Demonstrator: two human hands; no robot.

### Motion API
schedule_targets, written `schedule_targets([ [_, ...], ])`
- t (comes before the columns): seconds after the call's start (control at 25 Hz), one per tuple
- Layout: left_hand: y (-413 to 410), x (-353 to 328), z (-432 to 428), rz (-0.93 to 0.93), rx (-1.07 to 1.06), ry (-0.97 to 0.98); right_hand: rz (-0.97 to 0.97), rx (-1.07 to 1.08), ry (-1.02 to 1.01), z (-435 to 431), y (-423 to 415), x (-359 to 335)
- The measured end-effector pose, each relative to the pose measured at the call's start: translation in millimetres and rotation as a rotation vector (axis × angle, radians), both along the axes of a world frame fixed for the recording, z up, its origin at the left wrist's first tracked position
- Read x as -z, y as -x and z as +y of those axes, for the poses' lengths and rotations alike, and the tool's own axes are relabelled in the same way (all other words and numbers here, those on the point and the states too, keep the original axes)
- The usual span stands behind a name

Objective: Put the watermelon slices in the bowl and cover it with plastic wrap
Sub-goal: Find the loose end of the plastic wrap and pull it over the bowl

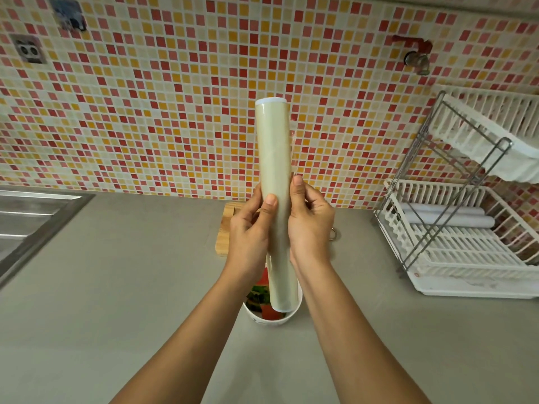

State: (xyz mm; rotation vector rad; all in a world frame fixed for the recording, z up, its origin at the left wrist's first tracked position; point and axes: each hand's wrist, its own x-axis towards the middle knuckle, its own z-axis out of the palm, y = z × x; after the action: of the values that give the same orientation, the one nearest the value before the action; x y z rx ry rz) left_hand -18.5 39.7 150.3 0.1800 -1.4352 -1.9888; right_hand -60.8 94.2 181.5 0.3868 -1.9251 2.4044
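Note:
I hold a long pale roll of plastic wrap [274, 153] upright in front of me, above the counter. My left hand [250, 228] grips its left side with the thumb across the front. My right hand [310, 225] grips the right side, fingertips at the film's loose edge. Below the roll's lower end stands a white bowl [280, 319] with red and green watermelon slices [259, 298] in it, partly hidden by the roll and my wrists.
A wooden cutting board [224, 231] lies behind my hands by the tiled wall. A steel sink [32, 223] is at the left. A white two-tier dish rack [463, 240] holding white rolls stands at the right, below a wall tap [417, 58].

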Motion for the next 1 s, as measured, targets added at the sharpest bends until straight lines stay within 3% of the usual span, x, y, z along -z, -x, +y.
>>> schedule_targets([
  [0.2, -4, -1, -10, -0.037, -0.025, 0.013, -0.063, -0.119, 0.043, 3, 10, -3],
  [0.32, -7, -2, -13, -0.031, -0.025, 0.075, -0.003, -0.159, 0.000, 9, 13, -2],
  [0.6, -4, -4, -4, -0.011, -0.042, 0.143, 0.198, 0.174, -0.130, 5, 10, 1],
  [0.8, -3, 0, -9, -0.033, -0.049, 0.084, -0.032, -0.062, -0.043, 8, 19, -1],
  [1.0, -3, -3, -10, -0.053, -0.026, 0.078, 0.087, -0.084, -0.040, 15, 19, 0],
])
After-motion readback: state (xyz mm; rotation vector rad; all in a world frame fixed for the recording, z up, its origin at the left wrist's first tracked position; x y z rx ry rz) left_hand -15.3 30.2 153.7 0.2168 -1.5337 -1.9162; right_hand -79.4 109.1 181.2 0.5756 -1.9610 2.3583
